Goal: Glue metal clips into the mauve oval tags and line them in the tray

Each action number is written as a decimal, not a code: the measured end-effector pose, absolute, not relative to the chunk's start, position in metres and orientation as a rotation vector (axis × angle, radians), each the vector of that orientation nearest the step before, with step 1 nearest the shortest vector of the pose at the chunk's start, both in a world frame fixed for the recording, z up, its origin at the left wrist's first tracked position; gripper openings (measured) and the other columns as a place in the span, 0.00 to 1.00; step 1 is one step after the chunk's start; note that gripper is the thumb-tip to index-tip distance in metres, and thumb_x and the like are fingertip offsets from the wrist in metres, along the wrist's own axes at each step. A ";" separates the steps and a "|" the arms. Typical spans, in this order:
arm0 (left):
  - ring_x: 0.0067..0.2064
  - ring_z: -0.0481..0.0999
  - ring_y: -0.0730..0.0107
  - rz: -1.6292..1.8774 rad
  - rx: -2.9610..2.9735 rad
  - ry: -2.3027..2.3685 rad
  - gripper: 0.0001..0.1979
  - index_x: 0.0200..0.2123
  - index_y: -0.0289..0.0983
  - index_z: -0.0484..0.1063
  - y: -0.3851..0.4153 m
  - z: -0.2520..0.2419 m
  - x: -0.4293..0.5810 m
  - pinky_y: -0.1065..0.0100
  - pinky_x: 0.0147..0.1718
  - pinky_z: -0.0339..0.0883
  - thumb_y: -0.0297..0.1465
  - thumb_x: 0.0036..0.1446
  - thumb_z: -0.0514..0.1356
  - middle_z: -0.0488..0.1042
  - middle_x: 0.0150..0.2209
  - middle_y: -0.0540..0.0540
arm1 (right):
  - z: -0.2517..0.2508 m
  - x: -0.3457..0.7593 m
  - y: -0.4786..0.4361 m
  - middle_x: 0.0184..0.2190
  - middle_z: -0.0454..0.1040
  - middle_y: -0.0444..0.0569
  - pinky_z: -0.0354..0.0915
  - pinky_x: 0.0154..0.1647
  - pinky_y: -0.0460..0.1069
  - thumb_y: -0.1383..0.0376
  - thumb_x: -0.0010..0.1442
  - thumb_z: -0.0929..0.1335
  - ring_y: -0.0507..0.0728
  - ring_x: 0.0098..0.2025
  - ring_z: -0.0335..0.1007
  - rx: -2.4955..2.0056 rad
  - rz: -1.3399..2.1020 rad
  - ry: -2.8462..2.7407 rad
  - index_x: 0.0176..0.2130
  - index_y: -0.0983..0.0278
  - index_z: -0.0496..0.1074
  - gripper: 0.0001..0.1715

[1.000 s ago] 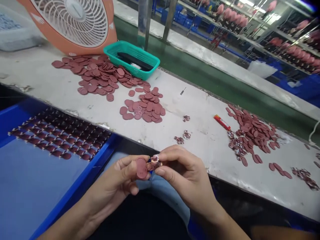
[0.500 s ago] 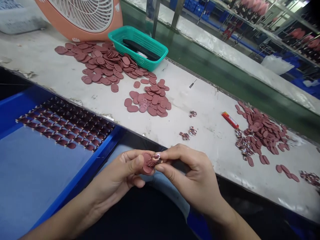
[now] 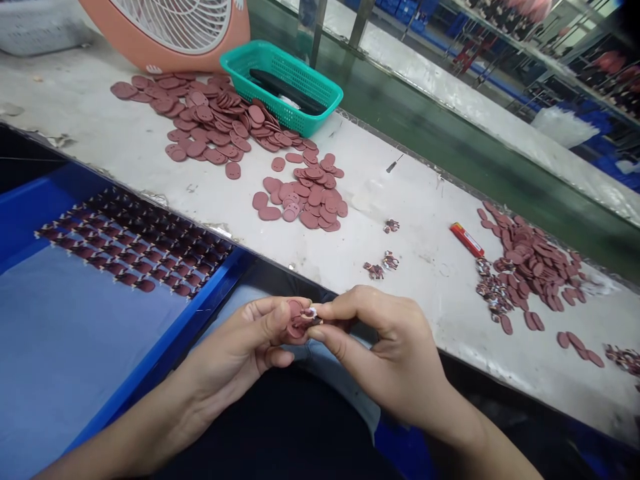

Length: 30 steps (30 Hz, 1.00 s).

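Note:
Between thumb and fingers, my left hand [image 3: 255, 337] grips a reddish-brown oval disc [image 3: 296, 325]. My right hand [image 3: 380, 340] pinches a tiny painted figurine [image 3: 311, 315], brown with white and tan parts, against the disc's face. Both hands are closed and meet just off the table's front edge. Fingertips hide part of both pieces. On the table ahead lie a few loose figurines [image 3: 382, 265]. Beyond them is a heap of matching oval discs [image 3: 310, 193], some with small holes.
A blue tray [image 3: 125, 383] at left holds rows of figurines on discs. Behind stand a green basket [image 3: 320, 122] with a dark object and an orange fan [image 3: 210, 50]. A red tube [image 3: 467, 240] lies by more discs [image 3: 537, 267] and figurines at right.
The figurine sits slightly differently against the disc, with the hands almost in the same place. The camera view has shifted a little; the table things appear slightly to the right.

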<state>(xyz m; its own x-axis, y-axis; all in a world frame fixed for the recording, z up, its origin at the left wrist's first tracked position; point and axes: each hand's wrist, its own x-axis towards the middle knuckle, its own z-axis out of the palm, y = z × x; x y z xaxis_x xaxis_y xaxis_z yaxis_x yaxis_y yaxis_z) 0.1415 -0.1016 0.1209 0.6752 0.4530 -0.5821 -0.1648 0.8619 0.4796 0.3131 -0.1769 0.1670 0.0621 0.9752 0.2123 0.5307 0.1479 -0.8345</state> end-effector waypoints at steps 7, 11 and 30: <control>0.26 0.72 0.79 0.340 0.413 0.732 0.17 0.31 0.38 0.86 -0.102 0.121 0.141 0.84 0.21 0.68 0.43 0.42 0.78 0.76 0.25 0.49 | 0.169 0.317 -0.174 0.31 0.82 0.40 0.71 0.32 0.44 0.71 0.60 0.74 0.50 0.30 0.77 -1.491 0.712 -1.603 0.38 0.59 0.78 0.07; 0.26 0.71 0.78 0.343 0.422 0.742 0.17 0.30 0.37 0.85 -0.102 0.120 0.140 0.84 0.21 0.68 0.43 0.42 0.78 0.76 0.25 0.49 | 0.170 0.316 -0.173 0.29 0.81 0.41 0.71 0.31 0.44 0.71 0.61 0.74 0.49 0.29 0.76 -1.492 0.682 -1.635 0.38 0.60 0.78 0.06; 0.24 0.72 0.77 0.420 0.525 0.648 0.13 0.30 0.40 0.86 -0.112 0.132 0.134 0.78 0.26 0.70 0.41 0.43 0.78 0.78 0.23 0.50 | 0.179 0.304 -0.194 0.35 0.83 0.47 0.78 0.34 0.47 0.78 0.59 0.73 0.53 0.33 0.80 -1.335 0.593 -1.716 0.47 0.60 0.77 0.19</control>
<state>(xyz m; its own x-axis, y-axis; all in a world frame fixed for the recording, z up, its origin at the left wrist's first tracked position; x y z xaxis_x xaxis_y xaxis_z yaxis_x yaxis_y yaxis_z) 0.1335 -0.1123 0.1322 0.7231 0.5196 -0.4551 -0.2036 0.7899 0.5784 0.3045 -0.1938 0.1786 -0.0587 0.9399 0.3365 0.5320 0.3147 -0.7861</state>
